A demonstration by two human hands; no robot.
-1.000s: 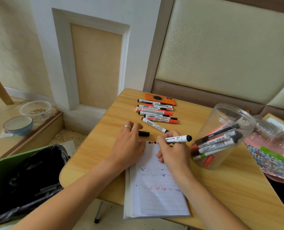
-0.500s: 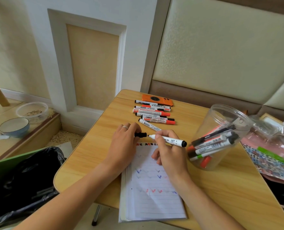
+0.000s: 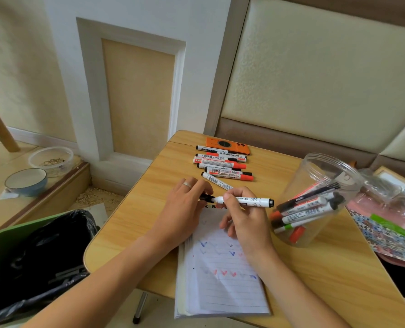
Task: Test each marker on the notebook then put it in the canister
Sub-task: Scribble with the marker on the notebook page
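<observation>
My right hand (image 3: 243, 216) grips a white marker (image 3: 250, 200) with a black end, held level above the top of the lined notebook (image 3: 222, 278). My left hand (image 3: 185, 204) pinches the marker's black cap (image 3: 206, 198), which meets the marker's left end. Blue and red check marks cover the notebook page. A clear plastic canister (image 3: 315, 197) lies tilted to the right with several markers inside. Several more markers (image 3: 222, 165) lie in a row at the far side of the table.
An orange phone (image 3: 227, 145) lies behind the marker row on the wooden table (image 3: 327, 268). A pink patterned bag (image 3: 390, 221) sits at the right edge. A green bin with a black liner (image 3: 31, 254) stands left of the table. Two bowls (image 3: 26, 181) rest on the floor step.
The right hand turned the marker so its tip points left and brought it to the cap in the left hand; the two now meet.
</observation>
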